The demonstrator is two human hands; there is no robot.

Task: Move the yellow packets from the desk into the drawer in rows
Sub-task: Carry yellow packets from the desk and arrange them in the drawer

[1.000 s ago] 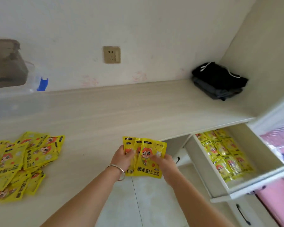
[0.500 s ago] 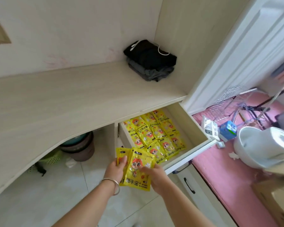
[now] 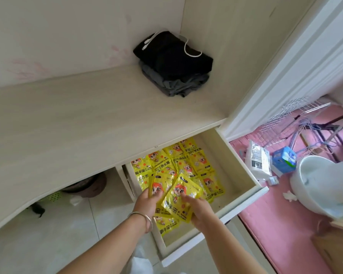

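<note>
The open white drawer (image 3: 244, 167) sticks out under the pale wooden desk (image 3: 77, 123). Several yellow packets (image 3: 188, 161) with a red-haired cartoon figure lie in rows along its left side and back. My left hand (image 3: 147, 202) and my right hand (image 3: 200, 209) hold a small fanned stack of yellow packets (image 3: 179, 198) together, just above the drawer's near left part. The left wrist wears a silver bangle. The right half of the drawer floor is bare.
Folded black and grey clothes (image 3: 174, 64) lie in the desk's back right corner. A bin (image 3: 87, 184) and a green basket (image 3: 54, 195) stand under the desk. To the right, a pink mat (image 3: 281, 218) carries a white basin (image 3: 323, 186), a blue box and wire hangers.
My view and both hands swung right from the desk to over the open drawer, carrying the stack of packets. The pile on the desk's left has left the view.
</note>
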